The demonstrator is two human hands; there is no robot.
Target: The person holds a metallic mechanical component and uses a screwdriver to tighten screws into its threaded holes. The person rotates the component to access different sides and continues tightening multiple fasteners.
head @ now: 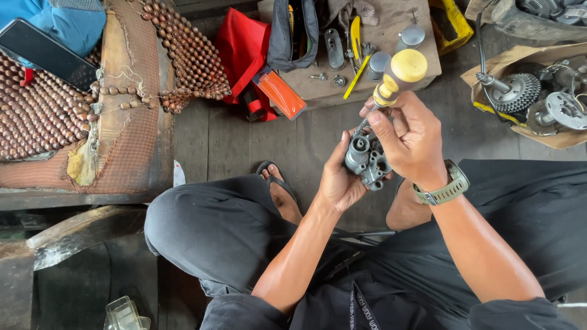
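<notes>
Clearly gripping: left hand [340, 181] cupped from below around a small grey cast-metal part [367, 160], thumb up along its near side, fingers wrapped behind and mostly hidden. Right hand [411, 139] closed around a yellow-handled screwdriver [398, 74], fingertips pinched low on the handle where it meets the shank, rounded butt tilted up and away. Shank slanting down past the fingertips to the top of the grey part, tip hidden among its round bores. Grey-green wristwatch [446, 188] strapped just behind the right hand.

Beyond the fingers, on the dark plank floor [208, 137]: a low wooden board [391, 36] littered with small tools, a yellow strip, two capped metal cylinders and loose nuts. Left of that, a red cloth [241, 43] and an orange-lidded case [280, 93]. Further left, a worn seat covered in brown wooden beads [189, 55], a dark phone [46, 54] lying on it. To the right of the fingers, well apart, a cardboard tray [572, 139] holding toothed engine parts. Below the hands, crossed legs in dark trousers, one foot in a sandal [275, 178] just beside the left wrist.
</notes>
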